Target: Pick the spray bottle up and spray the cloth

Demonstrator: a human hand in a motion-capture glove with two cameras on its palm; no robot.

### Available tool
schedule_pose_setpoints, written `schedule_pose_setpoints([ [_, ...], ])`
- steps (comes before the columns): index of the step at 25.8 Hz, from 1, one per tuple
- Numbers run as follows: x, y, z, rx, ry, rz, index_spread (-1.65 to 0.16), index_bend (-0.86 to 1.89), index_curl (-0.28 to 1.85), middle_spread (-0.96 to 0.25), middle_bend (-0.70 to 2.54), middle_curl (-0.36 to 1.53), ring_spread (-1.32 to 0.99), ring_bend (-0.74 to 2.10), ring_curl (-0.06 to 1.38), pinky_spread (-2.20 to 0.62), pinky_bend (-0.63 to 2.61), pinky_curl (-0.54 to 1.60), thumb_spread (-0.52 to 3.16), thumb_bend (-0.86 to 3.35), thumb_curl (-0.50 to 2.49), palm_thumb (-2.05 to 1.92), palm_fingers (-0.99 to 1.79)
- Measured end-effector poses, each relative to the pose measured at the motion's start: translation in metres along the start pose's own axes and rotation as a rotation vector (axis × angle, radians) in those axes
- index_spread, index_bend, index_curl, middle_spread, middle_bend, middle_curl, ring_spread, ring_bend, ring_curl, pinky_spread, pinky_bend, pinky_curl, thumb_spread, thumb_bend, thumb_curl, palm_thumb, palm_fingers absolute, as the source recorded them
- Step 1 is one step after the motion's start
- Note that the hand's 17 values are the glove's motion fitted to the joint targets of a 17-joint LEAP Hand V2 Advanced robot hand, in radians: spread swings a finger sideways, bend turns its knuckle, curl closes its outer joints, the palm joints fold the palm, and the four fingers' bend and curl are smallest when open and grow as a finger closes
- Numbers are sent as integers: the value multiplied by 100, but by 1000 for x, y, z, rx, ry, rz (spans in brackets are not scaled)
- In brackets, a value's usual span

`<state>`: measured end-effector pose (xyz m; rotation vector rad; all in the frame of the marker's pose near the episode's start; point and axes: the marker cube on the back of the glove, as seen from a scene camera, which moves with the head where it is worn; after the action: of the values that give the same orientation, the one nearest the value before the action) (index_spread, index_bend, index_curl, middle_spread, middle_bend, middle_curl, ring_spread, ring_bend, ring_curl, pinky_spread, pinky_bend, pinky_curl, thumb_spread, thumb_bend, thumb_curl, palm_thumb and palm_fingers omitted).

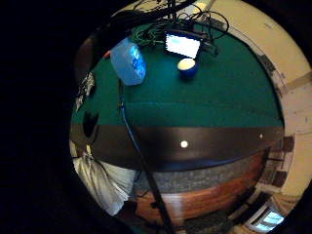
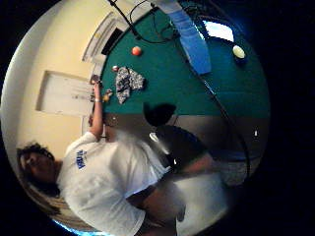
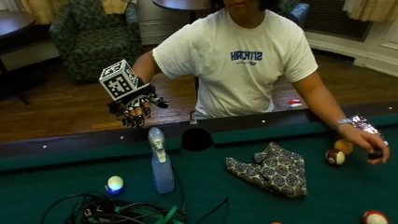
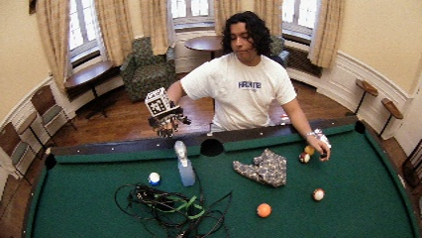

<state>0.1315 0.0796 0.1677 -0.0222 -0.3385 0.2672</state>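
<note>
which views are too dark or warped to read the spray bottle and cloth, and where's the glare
Little finger side palm view: dim and strongly curved, spray bottle still readable, a bright screen blown out. Thumb side palm view: bent, cloth small, bottle smeared. Outside view: evenly lit, bottle, cloth and gloved right hand clear.

The gloved right hand hangs raised at the person's side with elbow bent, fingers pointing down, loosely curled and holding nothing, while the bare left hand reaches out, arm nearly straight
</note>
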Motion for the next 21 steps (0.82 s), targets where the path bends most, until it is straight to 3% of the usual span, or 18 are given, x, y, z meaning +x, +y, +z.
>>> schedule_pose_setpoints([
  [11, 4, -9, 11, 4, -567, 25, -42, 13, 21, -11, 23, 31, -10, 39, 27, 22, 40, 32, 100, -2, 29, 47, 30],
  [21, 17, -30, 34, 37, -684, 118, -41, 12, 20, -11, 23, 32, -10, 41, 28, 22, 40, 33, 100, 0, 31, 55, 36],
])
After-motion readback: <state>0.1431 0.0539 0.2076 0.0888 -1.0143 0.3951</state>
